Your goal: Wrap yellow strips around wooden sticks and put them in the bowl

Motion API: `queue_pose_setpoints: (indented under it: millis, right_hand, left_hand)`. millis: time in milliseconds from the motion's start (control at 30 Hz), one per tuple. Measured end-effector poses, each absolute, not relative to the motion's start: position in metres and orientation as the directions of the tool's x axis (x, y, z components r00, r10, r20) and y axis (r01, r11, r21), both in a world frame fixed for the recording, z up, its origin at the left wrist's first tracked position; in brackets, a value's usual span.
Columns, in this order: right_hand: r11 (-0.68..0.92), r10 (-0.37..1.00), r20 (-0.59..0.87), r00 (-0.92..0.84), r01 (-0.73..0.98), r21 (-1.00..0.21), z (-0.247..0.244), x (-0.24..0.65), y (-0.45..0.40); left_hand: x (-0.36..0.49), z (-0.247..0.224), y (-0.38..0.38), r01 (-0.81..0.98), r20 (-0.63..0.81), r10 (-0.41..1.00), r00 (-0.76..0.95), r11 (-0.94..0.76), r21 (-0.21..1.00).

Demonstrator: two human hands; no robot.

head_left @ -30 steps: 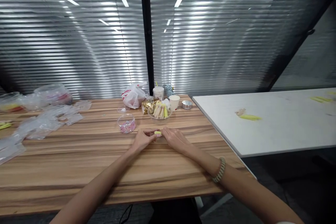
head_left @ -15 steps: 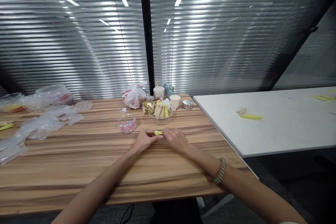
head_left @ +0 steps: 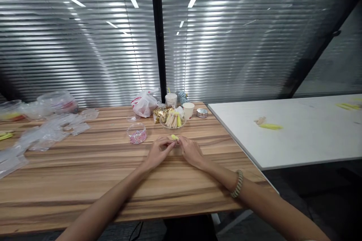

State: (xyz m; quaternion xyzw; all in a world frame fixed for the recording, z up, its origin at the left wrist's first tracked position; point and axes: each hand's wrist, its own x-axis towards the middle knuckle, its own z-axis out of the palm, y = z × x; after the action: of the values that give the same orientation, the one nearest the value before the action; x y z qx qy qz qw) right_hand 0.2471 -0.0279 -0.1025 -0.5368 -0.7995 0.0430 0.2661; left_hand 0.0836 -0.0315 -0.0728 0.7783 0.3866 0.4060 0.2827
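Observation:
A small yellow-green piece (head_left: 174,137) is pinched at the fingertips of my left hand (head_left: 160,153) and my right hand (head_left: 191,152), which meet just in front of a glass bowl (head_left: 172,121). Its exact shape is partly hidden by my fingers. The bowl holds pale sticks and yellow pieces. To the left of my hands stands a small clear dish of pink bits (head_left: 136,133). My hands are above the wooden table (head_left: 85,180), and a beaded bracelet (head_left: 240,183) circles my right wrist.
At the table's back are a gold packet (head_left: 161,114), a white plastic bag (head_left: 144,104), paper cups (head_left: 188,110) and a round metal tin (head_left: 201,113). Clear plastic bags (head_left: 48,131) lie at the left. A white table (head_left: 283,137) with yellow-green pieces adjoins at the right.
The yellow-green piece has risen a little toward the glass bowl, and it now tilts between my fingertips. My hands have shifted slightly up the picture with it.

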Motion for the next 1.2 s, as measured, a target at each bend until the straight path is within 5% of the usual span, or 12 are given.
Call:
queue_pose_setpoints:
  millis: [133,267,500,633,800,1033,1200]
  right_hand:
    - [0.436,0.882,0.381,-0.277,0.784,-0.441,-0.104,0.246,-0.028]
    - [0.443,0.874,0.416,-0.253,0.767,-0.464,-0.105,0.246,-0.028]
    - [0.531,0.780,0.577,-0.243,0.744,-0.405,-0.106,0.246,-0.030]
    - [0.616,0.672,0.677,-0.301,0.735,-0.284,-0.109,0.248,-0.026]
    - [0.705,0.508,0.727,-0.462,0.708,-0.043,-0.110,0.255,-0.017]
    - [0.744,0.352,0.662,-0.662,0.627,0.231,-0.097,0.270,-0.012]
    - [0.738,0.368,0.564,-0.739,0.601,0.306,-0.090,0.275,-0.012]
  left_hand:
    - [0.083,-0.068,-0.038,0.320,0.557,0.707,0.436,-0.700,0.639]
    - [0.083,-0.068,-0.038,0.229,0.513,0.724,0.460,-0.655,0.720]
    - [0.086,-0.070,-0.032,-0.123,0.175,0.869,0.463,-0.132,0.984]
    - [0.088,-0.069,-0.033,-0.299,0.010,0.875,0.485,0.155,0.941]
    - [0.086,-0.067,-0.032,-0.323,-0.098,0.879,0.467,0.273,0.906]
    - [0.083,-0.071,-0.028,-0.319,-0.117,0.869,0.481,0.298,0.900]
    - [0.081,-0.075,-0.023,-0.174,-0.114,0.894,0.433,0.207,0.963]
